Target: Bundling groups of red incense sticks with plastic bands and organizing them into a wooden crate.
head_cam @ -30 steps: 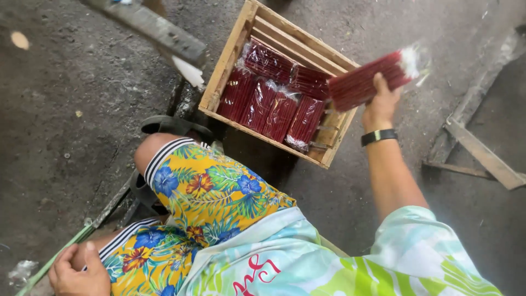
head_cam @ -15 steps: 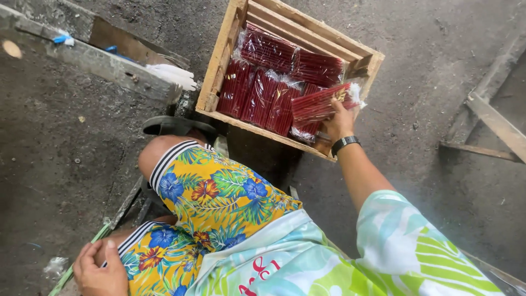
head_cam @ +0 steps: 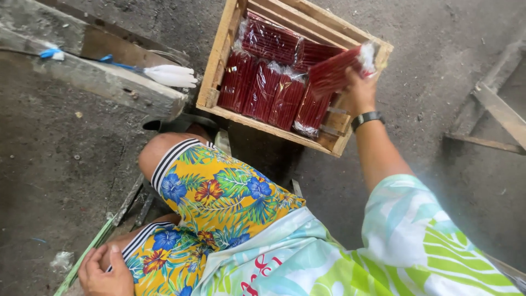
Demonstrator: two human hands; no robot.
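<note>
Rough grey concrete floor [head_cam: 66,164] lies under a wooden crate [head_cam: 219,71] packed with red stick bundles [head_cam: 263,87]. One more red bundle [head_cam: 337,68], carried over from outside the crate a second ago, is now clasped by the right hand [head_cam: 359,93] above the crate's near corner. The left hand [head_cam: 104,271] is rested loosely curled on the knee, empty.

Deep red packets [head_cam: 274,82] are filling a pale wooden crate [head_cam: 219,66] on the grey floor [head_cam: 55,153], while yellow shorts [head_cam: 219,197] are showing blue and red flowers and a black wristband [head_cam: 366,119] is circling one wrist.
</note>
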